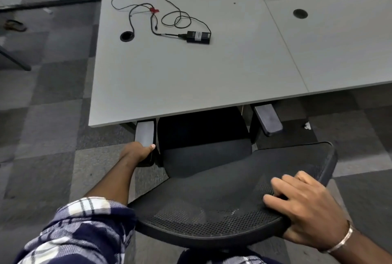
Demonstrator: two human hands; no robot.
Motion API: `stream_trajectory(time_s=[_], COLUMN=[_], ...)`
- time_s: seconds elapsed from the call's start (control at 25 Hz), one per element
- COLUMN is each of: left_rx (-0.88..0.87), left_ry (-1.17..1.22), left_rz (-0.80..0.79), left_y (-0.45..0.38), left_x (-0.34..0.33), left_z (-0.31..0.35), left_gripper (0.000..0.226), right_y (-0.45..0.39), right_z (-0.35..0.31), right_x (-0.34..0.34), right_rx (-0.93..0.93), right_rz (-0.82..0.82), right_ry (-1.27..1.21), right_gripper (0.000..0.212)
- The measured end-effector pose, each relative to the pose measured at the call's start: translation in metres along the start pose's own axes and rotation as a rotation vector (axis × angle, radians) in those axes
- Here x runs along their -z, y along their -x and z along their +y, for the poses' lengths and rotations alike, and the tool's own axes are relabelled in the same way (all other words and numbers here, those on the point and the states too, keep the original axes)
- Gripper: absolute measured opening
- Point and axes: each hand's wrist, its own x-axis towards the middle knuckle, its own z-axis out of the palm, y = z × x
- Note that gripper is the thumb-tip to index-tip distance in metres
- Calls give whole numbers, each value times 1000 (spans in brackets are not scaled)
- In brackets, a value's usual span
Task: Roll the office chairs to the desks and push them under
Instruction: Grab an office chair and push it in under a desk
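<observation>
Black mesh gives a little under my right hand (305, 206), which curls over the top rim of the office chair (212, 189) backrest; my left hand (136, 152) grips the rear end of the left armrest (145, 134). The chair sits partly under the grey desk (191, 72), seat front and both armrest tips already beneath its edge.

From this head view, I judge the main risk to be the armrests: their padded tops run very close to the underside of the slab, and a crooked shove could jam the right armrest (268, 118) or pinch my left fingers against the edge. A hard bump might also jolt the power adapter (198, 37) and its loose cable (148, 9) lying on the smooth laminate.
</observation>
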Motion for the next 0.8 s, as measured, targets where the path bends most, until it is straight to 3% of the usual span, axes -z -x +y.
stream_trajectory(time_s=[0.36, 0.56, 0.72, 0.8], left_rx=[42, 1, -331, -475], left_ry=[148, 641, 582, 587], left_rz=[-69, -262, -87, 121], left_y=[10, 66, 163, 216], left_x=[3, 26, 33, 19], left_z=[9, 0, -14, -24], left_gripper=[89, 76, 55, 46], right_y=[5, 7, 11, 9], right_z=[-12, -13, -16, -15], right_x=[-3, -9, -14, -14], right_rx=[-10, -36, -52, -43], right_rz=[24, 8, 33, 39], right_ry=[34, 30, 10, -9], right_gripper=[26, 28, 28, 31])
